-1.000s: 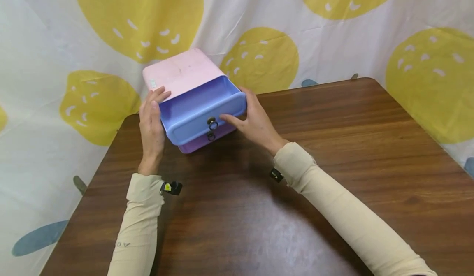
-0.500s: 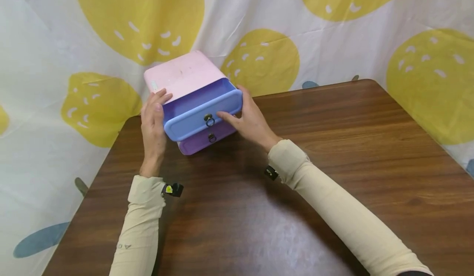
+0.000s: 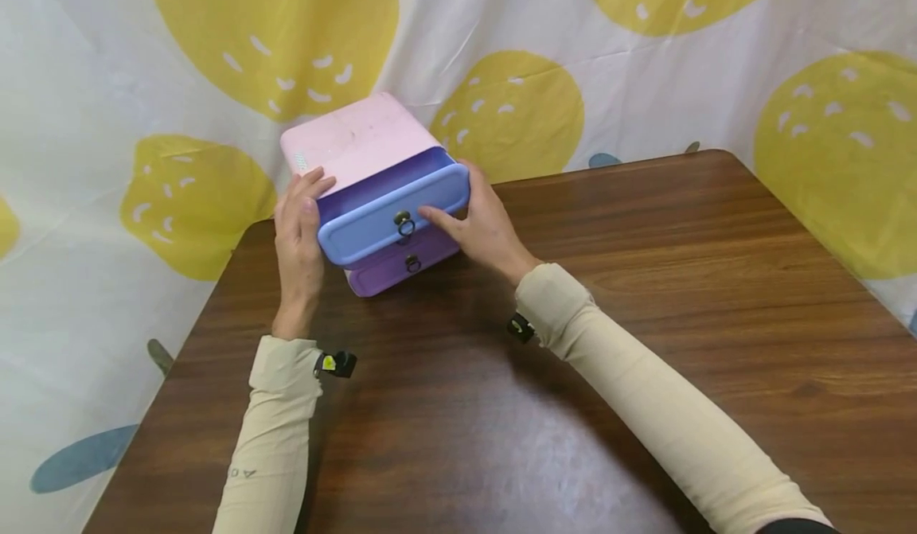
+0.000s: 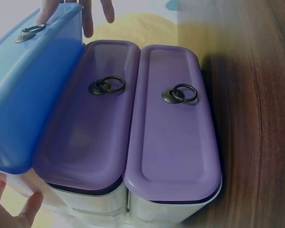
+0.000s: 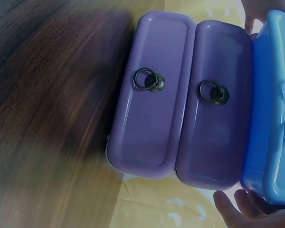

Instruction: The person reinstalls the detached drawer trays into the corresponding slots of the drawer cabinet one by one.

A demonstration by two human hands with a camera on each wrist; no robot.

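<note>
A small drawer cabinet with a pink top [image 3: 358, 140] stands angled on the table. Its blue drawer [image 3: 358, 231], uppermost, is pulled partway out. Beneath it, two purple drawers [image 4: 173, 128] are closed, each with a bronze ring handle [image 5: 149, 80]. My right hand [image 3: 490, 228] holds the blue drawer's right end, thumb on its front near the ring and the other fingers round the side. At the opposite end, my left hand [image 3: 297, 247] rests along the cabinet's left side, fingertips on the pink top's front edge and thumb beside the drawer front.
The brown wooden table [image 3: 645, 295] extends forward and to the right of the cabinet. Directly behind the cabinet hangs a white cloth [image 3: 659, 96] printed with yellow fruit. Each wrist carries a small black camera [image 3: 344, 364].
The blue drawer has slid back further into the cabinet, and my right hand has moved in with it. My left hand has stayed at the cabinet's left side.
</note>
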